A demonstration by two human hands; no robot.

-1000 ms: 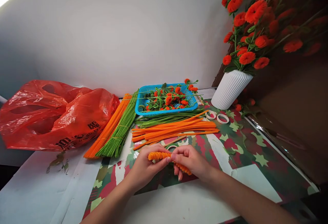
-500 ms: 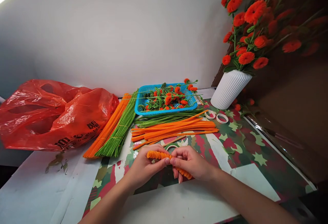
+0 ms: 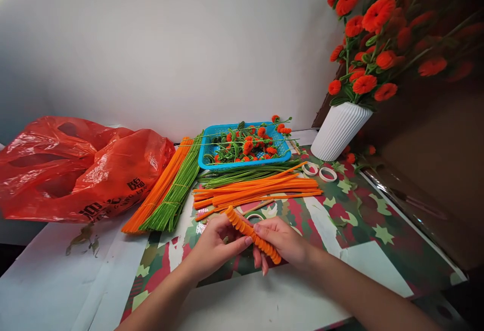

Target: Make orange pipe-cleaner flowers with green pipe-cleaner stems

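Note:
A ribbed strip of folded orange pipe cleaner [image 3: 252, 234] slants between my two hands, its upper end to the left and its lower end to the right. My left hand [image 3: 219, 240] grips it from the left, thumb along its near side, with the other fingers partly hidden behind. On the other side my right hand [image 3: 282, 240] pinches it with the thumb on top and fingertips showing below. Just beyond my hands lie loose orange pipe cleaners [image 3: 260, 190] and a roll of tape [image 3: 254, 216], partly covered by the strip and hands.
Behind sits a blue basket [image 3: 244, 168] of small orange flowers. Bundled orange stems [image 3: 157, 189] and green stems [image 3: 174, 189] lie beside a red plastic bag [image 3: 86, 169]. A white vase [image 3: 340, 131] of orange flowers stands at right, near two tape rolls [image 3: 327, 174].
The folded orange strip has turned to a steeper slant, and more of its ribbed side shows. My thumbs have moved apart along it.

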